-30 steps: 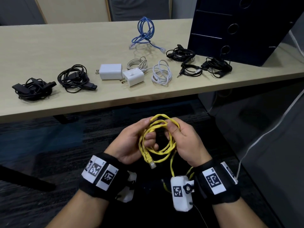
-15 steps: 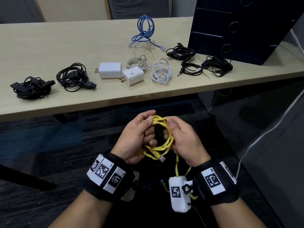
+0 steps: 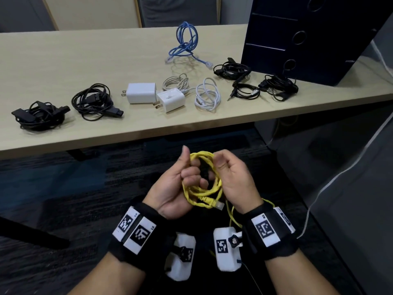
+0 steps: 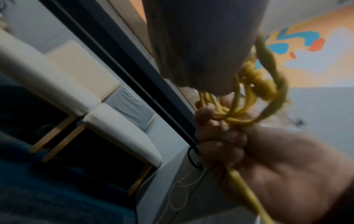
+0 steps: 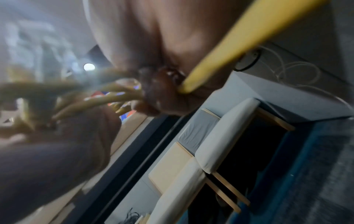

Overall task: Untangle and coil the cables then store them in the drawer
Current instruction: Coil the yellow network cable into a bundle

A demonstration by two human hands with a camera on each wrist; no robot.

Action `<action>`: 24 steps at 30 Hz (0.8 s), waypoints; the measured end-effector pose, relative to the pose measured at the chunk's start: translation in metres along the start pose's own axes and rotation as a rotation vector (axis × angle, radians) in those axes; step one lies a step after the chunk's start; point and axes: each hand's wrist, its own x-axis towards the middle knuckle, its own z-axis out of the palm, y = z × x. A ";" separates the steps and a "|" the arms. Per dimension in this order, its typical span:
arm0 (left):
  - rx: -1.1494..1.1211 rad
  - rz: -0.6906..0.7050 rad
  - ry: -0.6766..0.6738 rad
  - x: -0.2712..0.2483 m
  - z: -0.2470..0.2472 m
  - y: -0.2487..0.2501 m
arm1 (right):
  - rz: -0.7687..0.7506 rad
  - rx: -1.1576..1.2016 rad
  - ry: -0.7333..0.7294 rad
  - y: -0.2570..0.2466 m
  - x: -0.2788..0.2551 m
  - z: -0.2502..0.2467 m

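Coiling step, mid-way. The yellow cable [image 3: 202, 184] is held in front of the person, below the near edge of the table [image 3: 63, 60], already wound into several loops, with its clear plug end hanging at the bottom of the bundle and a loose tail trailing down past the right wrist. To do this well: keep loops the same size, feed the tail in without twisting, pin each new turn against the stack so nothing springs open, and finish by tucking or wrapping the end.

Left hand [image 3: 180, 184]: fingers curled round the left side of the loops, thumb sticking up and free of the cable. Firm grip, acts as the anchor. Right hand [image 3: 231, 177]: fingers curled over the top right of the coil, pinching the strands near the top; the right wrist view shows strands bunched at the fingertips, blurred.

Not yet coiled or stored: blue cable [image 3: 186, 44], white cables [image 3: 207, 94], black cable bundles [image 3: 93, 101] and two white chargers [image 3: 141, 95] lie on the table. Dark drawer unit [image 3: 297, 39] stands at the table's right end, drawers closed.
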 end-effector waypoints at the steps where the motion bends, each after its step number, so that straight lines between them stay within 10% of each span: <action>1: -0.056 0.027 -0.019 0.001 -0.001 -0.001 | 0.028 0.022 -0.032 0.007 -0.002 0.001; 8: -0.205 0.117 -0.178 0.002 -0.009 0.016 | 0.240 -0.017 -0.211 0.020 -0.024 0.000; 17: -0.037 0.536 0.100 0.020 -0.010 0.019 | -0.036 -0.738 -0.593 0.000 -0.054 -0.009; 24: 0.532 0.605 0.154 0.021 -0.010 -0.004 | -0.289 -0.752 -0.491 -0.032 -0.035 -0.021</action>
